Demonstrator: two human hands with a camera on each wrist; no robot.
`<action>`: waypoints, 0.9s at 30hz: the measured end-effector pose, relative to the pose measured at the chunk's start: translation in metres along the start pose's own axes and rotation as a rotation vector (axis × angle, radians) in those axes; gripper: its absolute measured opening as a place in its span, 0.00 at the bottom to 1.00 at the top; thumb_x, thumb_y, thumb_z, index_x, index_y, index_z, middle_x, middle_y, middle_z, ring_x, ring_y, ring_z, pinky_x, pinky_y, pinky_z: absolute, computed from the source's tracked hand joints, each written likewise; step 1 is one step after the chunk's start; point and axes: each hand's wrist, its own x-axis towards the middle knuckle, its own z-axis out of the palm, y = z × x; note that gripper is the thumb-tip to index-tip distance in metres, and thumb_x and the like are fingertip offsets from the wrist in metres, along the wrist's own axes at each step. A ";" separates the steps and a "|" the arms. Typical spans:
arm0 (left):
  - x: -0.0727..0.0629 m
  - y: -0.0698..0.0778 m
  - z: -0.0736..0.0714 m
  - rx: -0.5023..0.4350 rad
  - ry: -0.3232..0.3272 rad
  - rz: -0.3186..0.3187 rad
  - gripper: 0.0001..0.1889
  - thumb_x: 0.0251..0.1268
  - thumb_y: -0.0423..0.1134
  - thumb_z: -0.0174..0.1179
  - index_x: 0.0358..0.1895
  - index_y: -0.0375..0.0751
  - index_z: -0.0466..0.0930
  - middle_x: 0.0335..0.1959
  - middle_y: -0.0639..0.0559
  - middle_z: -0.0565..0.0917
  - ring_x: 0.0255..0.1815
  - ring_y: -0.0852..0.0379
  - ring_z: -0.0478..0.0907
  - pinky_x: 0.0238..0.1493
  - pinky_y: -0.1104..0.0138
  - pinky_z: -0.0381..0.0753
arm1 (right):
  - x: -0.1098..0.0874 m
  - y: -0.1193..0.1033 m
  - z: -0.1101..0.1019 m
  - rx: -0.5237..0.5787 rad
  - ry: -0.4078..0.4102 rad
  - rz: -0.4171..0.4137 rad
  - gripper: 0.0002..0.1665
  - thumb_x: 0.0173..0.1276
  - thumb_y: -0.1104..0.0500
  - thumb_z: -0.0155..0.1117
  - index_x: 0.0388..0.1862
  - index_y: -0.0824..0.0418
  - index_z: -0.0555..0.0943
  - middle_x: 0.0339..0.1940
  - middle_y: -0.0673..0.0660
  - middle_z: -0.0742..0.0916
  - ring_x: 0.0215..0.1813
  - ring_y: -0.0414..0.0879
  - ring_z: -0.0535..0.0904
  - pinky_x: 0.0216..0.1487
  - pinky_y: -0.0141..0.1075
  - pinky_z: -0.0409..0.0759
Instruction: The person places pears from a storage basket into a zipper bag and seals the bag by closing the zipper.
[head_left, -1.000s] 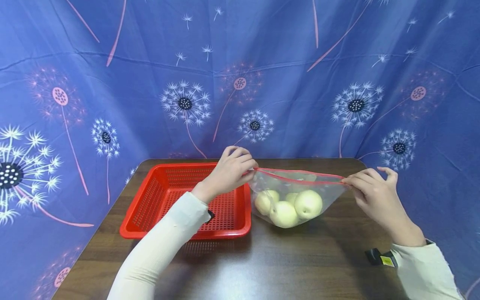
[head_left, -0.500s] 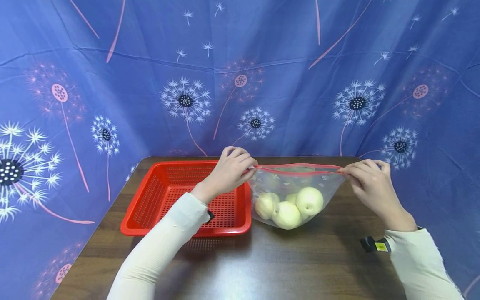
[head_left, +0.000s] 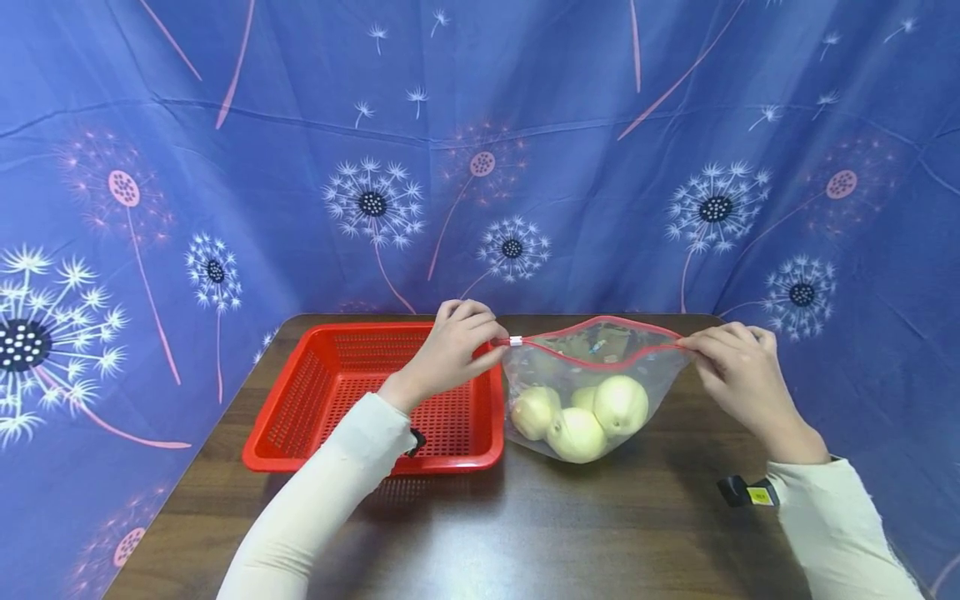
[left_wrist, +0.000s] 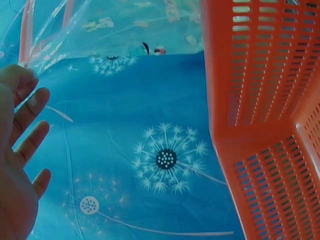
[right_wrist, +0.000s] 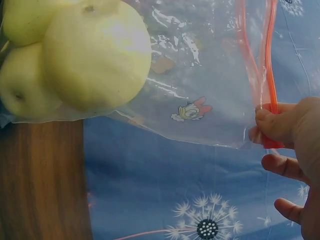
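Observation:
A clear zip bag with a red-edged mouth hangs between both hands, several pale yellow-green fruits, like apples or pears, gathered in its bottom. My left hand pinches the mouth's left corner, right beside a small white slider. The right corner is pinched between thumb and index finger of my right hand. Between the corners the mouth gapes. In the right wrist view, a large fruit presses against the plastic, and my right hand grips the red strip's end with its other fingers spread loosely.
A red perforated plastic basket stands left of the bag, partly behind my left forearm. Both stand over a dark wooden table. Behind the table hangs a blue curtain with dandelion prints.
The bag's mouth has gone from nearly flat to gaping. My right hand has shifted slightly left, and the white slider now shows clear of my left fingers.

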 end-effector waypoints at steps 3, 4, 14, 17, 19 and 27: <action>0.000 0.003 0.003 0.002 0.010 0.004 0.01 0.64 0.35 0.65 0.36 0.44 0.82 0.36 0.55 0.85 0.52 0.52 0.74 0.57 0.49 0.64 | -0.002 -0.001 0.001 0.002 -0.002 0.022 0.13 0.49 0.74 0.68 0.35 0.64 0.86 0.32 0.61 0.87 0.37 0.56 0.74 0.47 0.60 0.60; 0.000 0.004 0.004 0.004 0.016 0.003 0.01 0.64 0.34 0.64 0.35 0.44 0.81 0.36 0.55 0.84 0.52 0.52 0.75 0.57 0.50 0.64 | -0.003 -0.001 0.002 0.006 0.002 0.030 0.12 0.50 0.73 0.68 0.35 0.65 0.86 0.32 0.61 0.87 0.38 0.56 0.74 0.46 0.59 0.60; 0.002 0.017 0.009 0.024 0.061 0.027 0.03 0.62 0.32 0.61 0.32 0.44 0.80 0.33 0.56 0.84 0.50 0.53 0.76 0.54 0.52 0.66 | 0.005 -0.027 0.022 0.063 0.112 0.034 0.19 0.63 0.51 0.56 0.38 0.63 0.86 0.40 0.62 0.86 0.44 0.62 0.73 0.47 0.64 0.58; 0.004 0.023 0.010 0.036 0.054 0.038 0.04 0.62 0.32 0.61 0.32 0.46 0.79 0.32 0.58 0.83 0.50 0.54 0.75 0.54 0.53 0.66 | 0.012 -0.042 0.031 0.073 0.139 0.007 0.21 0.65 0.48 0.56 0.37 0.62 0.87 0.38 0.61 0.86 0.44 0.61 0.74 0.48 0.64 0.58; 0.004 0.027 0.011 0.044 0.052 0.049 0.04 0.62 0.32 0.62 0.31 0.46 0.79 0.32 0.59 0.83 0.50 0.54 0.76 0.54 0.54 0.67 | 0.018 -0.053 0.037 0.079 0.158 -0.025 0.21 0.65 0.47 0.56 0.35 0.62 0.87 0.37 0.60 0.86 0.42 0.61 0.74 0.47 0.64 0.58; 0.007 0.037 0.014 0.050 0.057 0.076 0.04 0.60 0.32 0.62 0.31 0.46 0.81 0.30 0.59 0.83 0.49 0.54 0.76 0.53 0.55 0.67 | 0.041 -0.096 0.056 0.127 0.159 -0.218 0.19 0.70 0.46 0.58 0.35 0.59 0.86 0.37 0.56 0.86 0.42 0.59 0.75 0.46 0.60 0.61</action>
